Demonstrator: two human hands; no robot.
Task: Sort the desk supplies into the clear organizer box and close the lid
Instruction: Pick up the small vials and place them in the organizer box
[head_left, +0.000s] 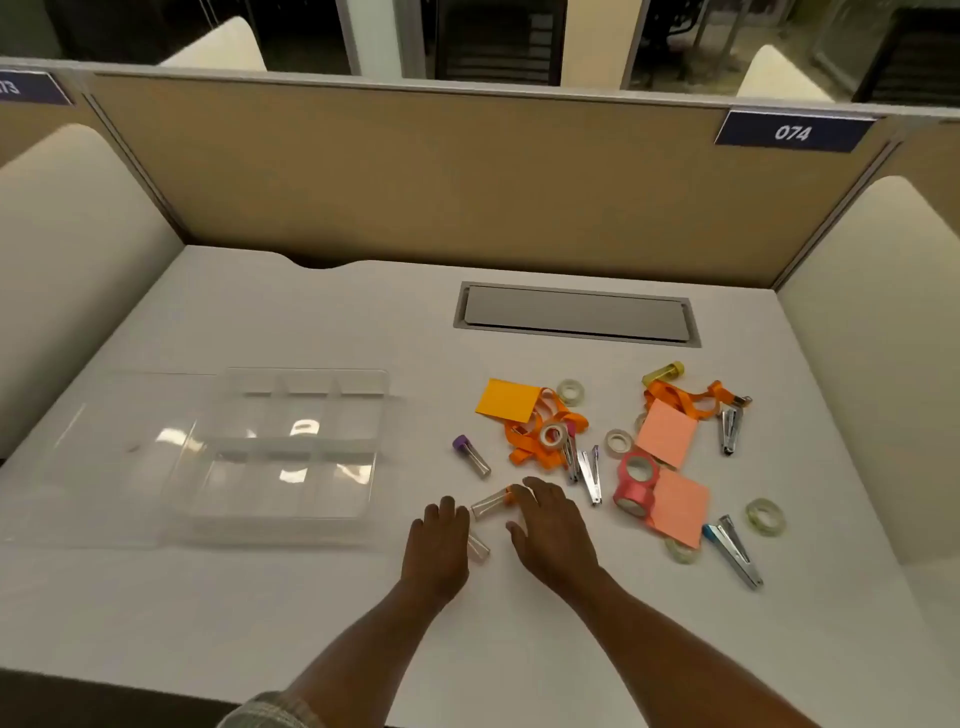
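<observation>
Spread and relaxed, the fingers of the right hand (550, 530) are laid low over the desk (311, 623). Its fingertips are touching the capped end of the orange-capped tube (491, 503), and nothing is pinched by it. The left hand (439, 540) is held palm down with its fingers bent toward the surface. A small clear tube (479, 546) is seen just beside it, partly under its edge; whether that tube is gripped cannot be told.

The clear organizer box (291, 447) is set to the left of both hands, with its lid (98, 457) swung open and lying flat on the far left. No supply is seen in any compartment, so the sorting is judged to be at its very start. Everything is left to be moved:

- the purple-capped tube (471, 456)
- the orange sticky notes (509, 400) and pink sticky notes (666, 432)
- the orange lanyards (540, 439)
- the tape rolls (570, 391)
- the silver stapler-like tools (592, 475)
- the pink ribbon spools (636, 480)

All of these are scattered to the right of the box. The lid can be closed only once they are placed.
</observation>
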